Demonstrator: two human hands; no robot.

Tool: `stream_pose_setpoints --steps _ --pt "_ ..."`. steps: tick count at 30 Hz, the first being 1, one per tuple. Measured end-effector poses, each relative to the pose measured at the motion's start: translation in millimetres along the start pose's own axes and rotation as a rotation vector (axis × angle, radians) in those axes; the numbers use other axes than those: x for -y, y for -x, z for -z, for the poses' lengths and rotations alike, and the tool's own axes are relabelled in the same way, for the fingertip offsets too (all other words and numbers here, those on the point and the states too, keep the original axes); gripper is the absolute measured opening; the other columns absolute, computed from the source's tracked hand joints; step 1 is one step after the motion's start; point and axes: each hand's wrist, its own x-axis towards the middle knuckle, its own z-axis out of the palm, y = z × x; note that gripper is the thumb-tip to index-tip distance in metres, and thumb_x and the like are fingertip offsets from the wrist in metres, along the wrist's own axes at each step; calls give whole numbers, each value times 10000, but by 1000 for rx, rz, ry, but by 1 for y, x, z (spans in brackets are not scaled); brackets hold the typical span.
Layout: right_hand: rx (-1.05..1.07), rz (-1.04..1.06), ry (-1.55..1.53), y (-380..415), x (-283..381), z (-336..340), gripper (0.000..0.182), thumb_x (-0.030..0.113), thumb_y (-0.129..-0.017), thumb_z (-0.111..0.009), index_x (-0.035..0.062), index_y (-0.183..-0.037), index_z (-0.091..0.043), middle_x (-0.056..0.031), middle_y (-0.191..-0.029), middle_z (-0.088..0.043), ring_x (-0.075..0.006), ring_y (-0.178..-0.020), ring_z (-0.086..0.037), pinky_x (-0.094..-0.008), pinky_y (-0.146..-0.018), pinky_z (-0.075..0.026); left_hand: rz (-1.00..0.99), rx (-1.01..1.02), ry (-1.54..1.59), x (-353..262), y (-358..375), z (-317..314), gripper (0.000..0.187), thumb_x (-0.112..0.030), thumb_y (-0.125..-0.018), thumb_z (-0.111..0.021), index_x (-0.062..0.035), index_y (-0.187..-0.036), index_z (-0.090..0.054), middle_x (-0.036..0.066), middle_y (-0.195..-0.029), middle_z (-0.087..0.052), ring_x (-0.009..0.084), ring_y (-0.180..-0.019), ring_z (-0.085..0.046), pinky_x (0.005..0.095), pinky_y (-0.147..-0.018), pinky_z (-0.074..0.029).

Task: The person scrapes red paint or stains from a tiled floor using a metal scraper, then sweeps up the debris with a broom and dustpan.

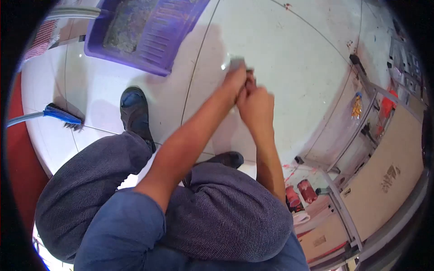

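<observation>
Apparently busy with close handwork, judging from the head view, the only one: knees bent, leaning over the floor (289,58), with left hand (234,83) and right hand (257,105) together out beyond the shoes. Handling, it would appear, a small grey piece (237,62) between the two; too blurred to say more exactly how. Would call next, as a judgement, for a steady hold on the left and small, careful finger work on the right.

As for the grip: on the left, seemingly clasped around the grey piece, leaving one end jutting just past the hand, on the side away from the body. On the right, curled in against the left, just beside it and nearer to the knees; cannot tell whether grasping anything, with fingertips hidden. Also visible where both meet: a small dark patch (249,75), impossible to identify.

Well apart from the grip, ahead and to the left: a purple dustpan (149,66). Farther left, near the left shoe (134,108): a blue broom (53,111). Off to the right: a metal frame (335,192).
</observation>
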Motion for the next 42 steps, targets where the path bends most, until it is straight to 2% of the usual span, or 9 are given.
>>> stream_pose_setpoints --steps 4,12,14,21,24,27,31,35,42 --pt "68 8 89 16 8 7 221 143 -839 -488 25 -945 -641 -239 -743 -627 -425 -678 -618 -491 -648 -509 32 -47 192 4 30 -3 309 -296 -975 -362 -50 -844 -495 3 -569 -449 103 -523 -447 230 -508 -395" --pt "-95 134 19 -4 -2 -11 262 228 -837 -554 -8 -801 -660 -240 -647 -588 -409 -596 -594 -453 -548 -477 -92 -20 -68 -20 21 0 427 -375 -986 -290 -37 -879 -530 37 -619 -511 151 -520 -482 312 -471 -416" --pt "42 111 73 35 -2 -14 241 223 -837 -553 10 -862 -664 -242 -642 -582 -404 -587 -593 -456 -547 -476 122 -110 201 25 35 24 470 -432 -979 -311 -68 -772 -524 53 -630 -535 143 -509 -485 299 -462 -421" --pt "-48 303 62 2 16 -35 254 176 -855 -518 33 -1025 -640 -205 -606 -584 -389 -544 -588 -457 -502 -460 -86 -133 62 -20 37 35 495 -444 -980 -307 -42 -798 -532 46 -564 -501 154 -454 -460 293 -444 -411" --pt "253 228 194 66 13 -32 351 144 -854 -503 31 -1184 -547 -229 -687 -617 -401 -560 -595 -479 -535 -489 78 -211 249 43 65 64 470 -450 -976 -345 -48 -820 -532 48 -590 -496 141 -471 -460 283 -435 -401" --pt "244 172 195 68 17 -43 204 171 -849 -531 13 -935 -627 -208 -619 -592 -392 -549 -587 -465 -515 -467 2 -214 243 33 76 65 426 -442 -978 -366 -62 -838 -495 -4 -547 -425 116 -472 -410 263 -451 -381" --pt "127 260 84 22 36 -52 340 146 -834 -512 29 -1145 -587 -219 -637 -598 -399 -559 -595 -469 -542 -485 -124 -125 333 -8 52 70 450 -440 -976 -354 -45 -827 -509 18 -560 -455 126 -498 -459 270 -482 -412" --pt "269 220 63 74 32 -46 180 145 -846 -515 -1 -807 -613 -237 -649 -591 -429 -575 -579 -487 -542 -479 -32 -253 123 33 67 93 524 -458 -975 -323 -73 -675 -512 43 -548 -501 149 -505 -493 291 -500 -432" --pt "268 259 43 71 30 -50 183 161 -831 -529 25 -931 -601 -264 -723 -610 -427 -602 -605 -515 -560 -498 -53 -244 156 28 85 86 482 -435 -985 -324 -58 -736 -492 53 -529 -469 178 -468 -468 300 -481 -423"
